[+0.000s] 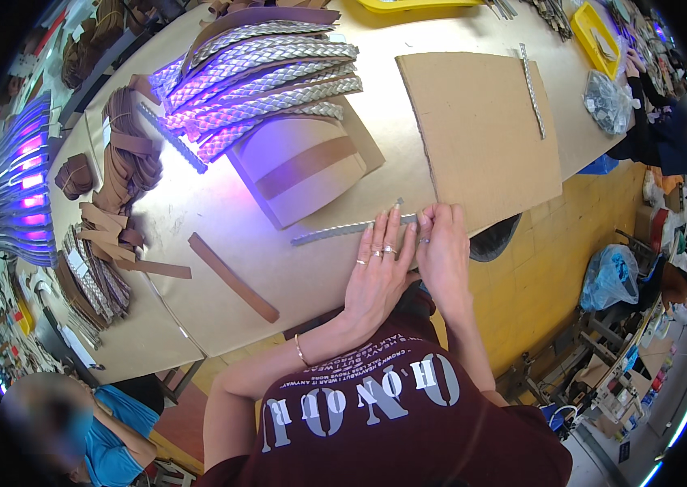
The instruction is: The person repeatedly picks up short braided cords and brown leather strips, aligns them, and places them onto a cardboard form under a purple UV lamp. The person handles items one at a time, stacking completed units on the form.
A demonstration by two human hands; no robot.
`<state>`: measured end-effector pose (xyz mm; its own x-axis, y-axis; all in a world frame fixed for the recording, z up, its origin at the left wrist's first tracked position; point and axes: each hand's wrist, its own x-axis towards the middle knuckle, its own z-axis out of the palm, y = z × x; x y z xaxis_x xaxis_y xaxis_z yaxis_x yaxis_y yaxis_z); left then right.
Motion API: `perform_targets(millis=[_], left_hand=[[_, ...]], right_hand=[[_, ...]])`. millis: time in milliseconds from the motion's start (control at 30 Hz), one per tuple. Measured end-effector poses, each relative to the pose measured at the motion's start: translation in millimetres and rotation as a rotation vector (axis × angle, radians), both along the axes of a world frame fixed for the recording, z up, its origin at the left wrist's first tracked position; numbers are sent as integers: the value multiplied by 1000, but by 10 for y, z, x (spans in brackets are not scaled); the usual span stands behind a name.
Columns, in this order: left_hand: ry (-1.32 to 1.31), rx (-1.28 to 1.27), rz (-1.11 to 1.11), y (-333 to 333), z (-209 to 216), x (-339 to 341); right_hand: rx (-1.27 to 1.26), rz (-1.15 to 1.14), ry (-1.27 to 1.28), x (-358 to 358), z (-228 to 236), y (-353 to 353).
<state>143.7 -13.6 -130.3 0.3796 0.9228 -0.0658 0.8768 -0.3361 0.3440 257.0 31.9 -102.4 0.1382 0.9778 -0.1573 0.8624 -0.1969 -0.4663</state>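
A thin silver-grey braided strip (pixel 331 234) lies along the front part of the table. My left hand (pixel 377 264), with rings on it, rests on the strip's right part with fingers stretched out flat. Right beside it, my right hand (pixel 444 247) is closed in a pinch at the strip's right end, and the fingertips hide what exactly is between them. A brown flat strap (pixel 234 277) lies to the left, apart from both hands. Beyond my right hand is a cardboard sheet (pixel 481 134) with another braided strip (pixel 532 93) on it.
Silver braided straps (pixel 266 77) are piled at the back beside a cardboard block with a brown band (pixel 307 166). Bundles of brown straps (pixel 128 154) lie at the left. Yellow trays (pixel 595 40) and a plastic bag (pixel 608 103) sit far right. Other people work nearby.
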Motion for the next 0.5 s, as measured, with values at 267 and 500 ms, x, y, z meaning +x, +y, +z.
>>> perform_targets(millis=[267,500], left_hand=[[-246,-78,51,-11,0,-292],[-135,-109,199,-291,78,-1085]], right_hand=[[74,2,-130,-46,-81,-77],[46,23,-139,-43,-53,-61]])
